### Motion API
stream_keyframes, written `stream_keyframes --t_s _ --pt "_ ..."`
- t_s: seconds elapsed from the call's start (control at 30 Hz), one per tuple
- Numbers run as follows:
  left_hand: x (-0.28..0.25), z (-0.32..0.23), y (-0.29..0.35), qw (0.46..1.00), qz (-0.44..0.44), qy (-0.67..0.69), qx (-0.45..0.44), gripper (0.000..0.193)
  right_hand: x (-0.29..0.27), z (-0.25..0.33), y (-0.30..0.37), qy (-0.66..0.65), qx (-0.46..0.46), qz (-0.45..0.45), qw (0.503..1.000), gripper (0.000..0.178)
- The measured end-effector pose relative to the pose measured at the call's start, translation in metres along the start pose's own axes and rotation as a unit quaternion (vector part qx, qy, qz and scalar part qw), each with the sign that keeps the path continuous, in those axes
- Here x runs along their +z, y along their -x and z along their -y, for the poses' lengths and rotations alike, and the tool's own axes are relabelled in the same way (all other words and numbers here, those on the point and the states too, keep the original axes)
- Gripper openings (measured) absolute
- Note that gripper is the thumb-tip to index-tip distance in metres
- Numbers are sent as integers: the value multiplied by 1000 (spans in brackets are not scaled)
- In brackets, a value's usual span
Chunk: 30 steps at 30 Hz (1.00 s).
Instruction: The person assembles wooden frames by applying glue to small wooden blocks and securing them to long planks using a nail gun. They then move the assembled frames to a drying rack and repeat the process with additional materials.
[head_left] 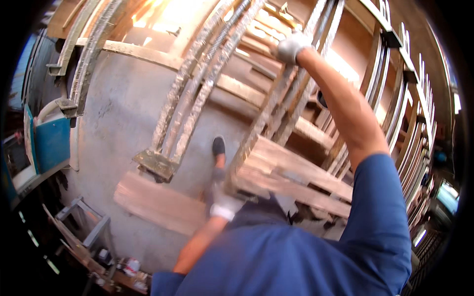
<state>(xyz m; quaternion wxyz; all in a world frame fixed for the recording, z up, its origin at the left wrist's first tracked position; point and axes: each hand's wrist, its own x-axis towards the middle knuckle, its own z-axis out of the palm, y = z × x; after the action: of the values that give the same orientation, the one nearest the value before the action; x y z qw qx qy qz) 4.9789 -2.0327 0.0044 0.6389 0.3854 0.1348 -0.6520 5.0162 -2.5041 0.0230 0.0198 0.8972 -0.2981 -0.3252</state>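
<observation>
My right hand (294,48), in a pale work glove, reaches far forward with its fingers curled at the upper part of a long clamp. What lies inside the fingers is hidden. My left hand (225,202), also gloved and smeared by motion, is low by my legs beside the near end of that metal clamp (269,111). Its fingers do not show clearly. To the left runs another long clamp (190,93), spattered with dried residue, with a threaded rod between its rails. A wooden board (160,201) lies left of my left hand; wider wooden boards (296,170) are to its right.
Wooden crossbars (242,91) run behind the clamps. More clamps (91,54) stand at the upper left, and several line the rack (395,37) at right. A blue machine part (52,143) and a grey metal stand (89,222) are at the left, on the grey floor (123,108).
</observation>
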Motion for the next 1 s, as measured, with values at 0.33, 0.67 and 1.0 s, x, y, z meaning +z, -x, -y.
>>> stream_keyframes --t_s 0.33,0.67,1.0 --pt "-69 42 -7 989 -24 -143 -6 68 -67 25 -7 -29 -41 32 998 42" --pt "-72 40 -17 992 16 -129 -7 54 10 -23 -26 -19 10 42 999 42" --pt "-78 37 -5 939 18 -345 -1 72 -54 23 12 -7 -64 -80 995 44"
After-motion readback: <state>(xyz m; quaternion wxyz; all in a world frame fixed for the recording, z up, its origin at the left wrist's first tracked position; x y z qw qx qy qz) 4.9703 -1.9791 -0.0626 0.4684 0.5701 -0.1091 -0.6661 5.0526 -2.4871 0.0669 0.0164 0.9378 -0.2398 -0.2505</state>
